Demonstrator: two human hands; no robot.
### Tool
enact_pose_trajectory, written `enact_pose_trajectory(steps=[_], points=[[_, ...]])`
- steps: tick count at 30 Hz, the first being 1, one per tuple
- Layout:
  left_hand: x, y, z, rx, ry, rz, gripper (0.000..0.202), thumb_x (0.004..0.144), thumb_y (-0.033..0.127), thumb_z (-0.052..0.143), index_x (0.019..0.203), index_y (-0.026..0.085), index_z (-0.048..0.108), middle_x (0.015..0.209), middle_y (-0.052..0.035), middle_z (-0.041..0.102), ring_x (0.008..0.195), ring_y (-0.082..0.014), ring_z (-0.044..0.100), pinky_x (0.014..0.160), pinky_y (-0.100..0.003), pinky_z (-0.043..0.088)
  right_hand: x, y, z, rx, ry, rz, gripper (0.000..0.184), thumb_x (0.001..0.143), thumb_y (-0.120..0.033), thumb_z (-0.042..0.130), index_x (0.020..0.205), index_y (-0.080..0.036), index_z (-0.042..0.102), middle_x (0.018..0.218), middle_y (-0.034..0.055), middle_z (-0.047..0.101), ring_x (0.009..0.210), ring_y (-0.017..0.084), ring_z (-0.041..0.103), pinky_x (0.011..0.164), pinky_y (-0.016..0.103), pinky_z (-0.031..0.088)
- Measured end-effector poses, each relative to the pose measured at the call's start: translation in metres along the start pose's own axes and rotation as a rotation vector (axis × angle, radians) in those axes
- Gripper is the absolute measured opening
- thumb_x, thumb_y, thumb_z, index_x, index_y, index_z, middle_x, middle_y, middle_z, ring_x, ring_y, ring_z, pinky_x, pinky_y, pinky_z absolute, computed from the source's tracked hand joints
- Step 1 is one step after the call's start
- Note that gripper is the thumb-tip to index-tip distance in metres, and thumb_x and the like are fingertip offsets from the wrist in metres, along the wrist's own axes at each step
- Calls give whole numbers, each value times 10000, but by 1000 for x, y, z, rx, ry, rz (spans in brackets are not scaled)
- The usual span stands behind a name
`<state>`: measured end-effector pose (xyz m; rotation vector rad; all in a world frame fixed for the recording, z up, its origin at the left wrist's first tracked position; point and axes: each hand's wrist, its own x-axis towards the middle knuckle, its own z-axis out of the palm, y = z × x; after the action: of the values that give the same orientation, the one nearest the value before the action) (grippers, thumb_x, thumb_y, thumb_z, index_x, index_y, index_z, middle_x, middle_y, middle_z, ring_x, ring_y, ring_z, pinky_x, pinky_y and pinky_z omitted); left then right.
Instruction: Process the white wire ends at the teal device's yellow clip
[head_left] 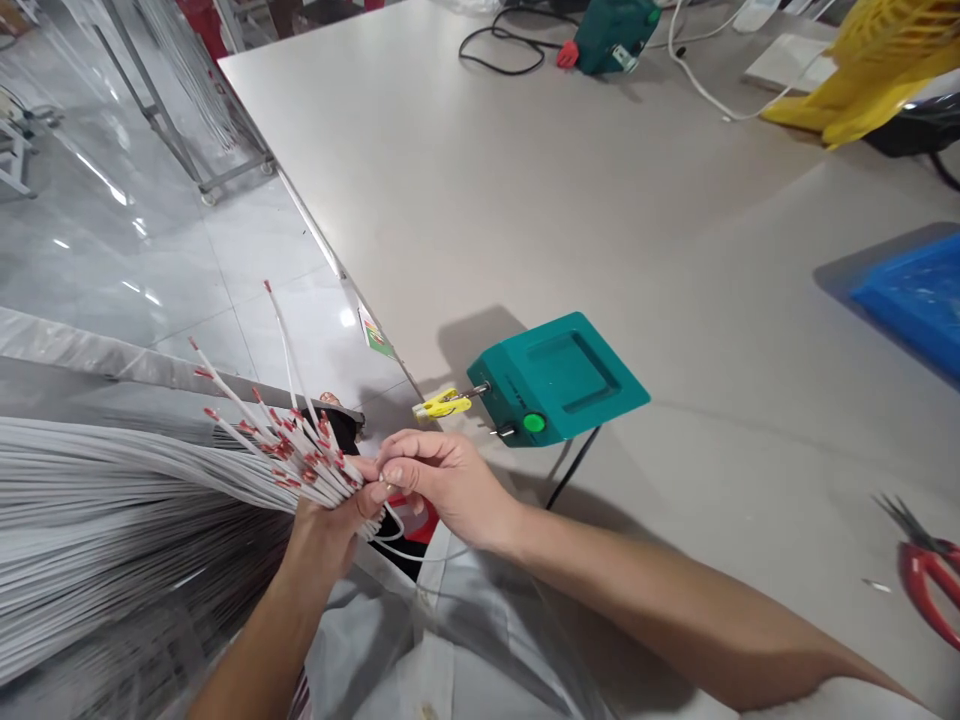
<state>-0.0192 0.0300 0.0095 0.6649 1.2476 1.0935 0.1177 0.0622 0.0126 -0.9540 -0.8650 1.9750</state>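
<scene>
My left hand (337,525) is wrapped round a bundle of white cables (322,485), near their ends. Red inner wires, some with copper-coloured tips, stick out of the cable ends, and a few cables reach up above the rest. Pressed against the left hand's fingertips, my right hand (450,485) pinches with thumb and forefinger. A small brass-coloured tip shows between the fingers, probably a wire end, but too small to name surely. Just beyond the hands, a teal device (622,395) with a green button (534,423) stands on the table, a yellow clip (444,404) at its metal shaft.
Many long white cables (112,490) lie at the left. Red-handled pliers (926,580) are at the table's right, near a blue tray (919,290). Farther back are a second teal device (611,35) and a yellow stand (877,75). The table's left edge (322,240) borders the tiled floor.
</scene>
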Motion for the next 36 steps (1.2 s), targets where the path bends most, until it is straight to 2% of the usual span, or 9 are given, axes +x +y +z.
enact_pose_trajectory(steps=[3,6,11,17,22,25,28,32,36], points=[[0,-3,4,-45,-12,-7,142,603,260,727,628,172,618,541,34,539,512,-100,473,519,-234,402,0,5,2,40,24,-31,203,648,-343,709,673,-146,670,761,2,593,501,37,470,411,154,381],[0,-7,4,-77,-7,4,120,616,234,724,635,174,621,554,34,555,528,-96,487,536,-223,406,0,4,-1,-109,49,-174,149,711,-309,664,689,-161,673,777,16,610,546,65,520,471,189,440],[1,-5,1,54,13,30,119,635,268,708,666,160,667,510,28,542,487,-92,457,501,-225,383,-3,-4,-11,-776,63,-686,153,844,-189,507,775,-175,643,753,46,654,722,128,598,661,250,484],[1,10,2,278,-45,53,96,639,251,693,678,168,720,484,1,570,477,-127,497,484,-260,408,-3,-9,-23,-1557,34,-1066,191,849,-178,442,759,-163,610,728,48,642,631,138,556,567,260,393],[2,7,4,158,62,42,62,622,224,709,663,180,698,475,14,569,454,-107,482,479,-251,416,-7,-8,-33,-1722,-170,-1025,189,824,-143,421,733,-147,587,660,42,586,528,132,476,512,280,335],[4,0,4,79,112,21,86,641,225,711,699,174,675,545,15,618,464,-84,497,481,-218,413,-13,-10,-37,-1467,-101,-794,184,832,-144,400,751,-146,566,684,54,581,584,138,505,523,261,381],[5,-1,7,80,93,5,115,615,215,734,687,150,671,507,21,600,454,-81,500,474,-209,416,-14,-15,-34,-1143,-9,-639,146,859,-169,425,884,-154,568,820,70,618,771,149,562,668,260,458],[4,3,8,174,21,8,98,622,206,729,666,139,673,485,22,578,468,-92,506,481,-214,427,-8,-17,-26,-1040,-52,-657,122,852,-192,488,890,-159,599,832,65,636,778,135,582,676,243,473],[5,-3,1,266,-38,33,95,660,229,707,684,140,682,508,15,589,485,-96,507,488,-216,423,-5,-16,-25,-1309,-115,-798,188,859,-162,427,811,-138,607,765,63,626,715,134,567,577,230,423]])
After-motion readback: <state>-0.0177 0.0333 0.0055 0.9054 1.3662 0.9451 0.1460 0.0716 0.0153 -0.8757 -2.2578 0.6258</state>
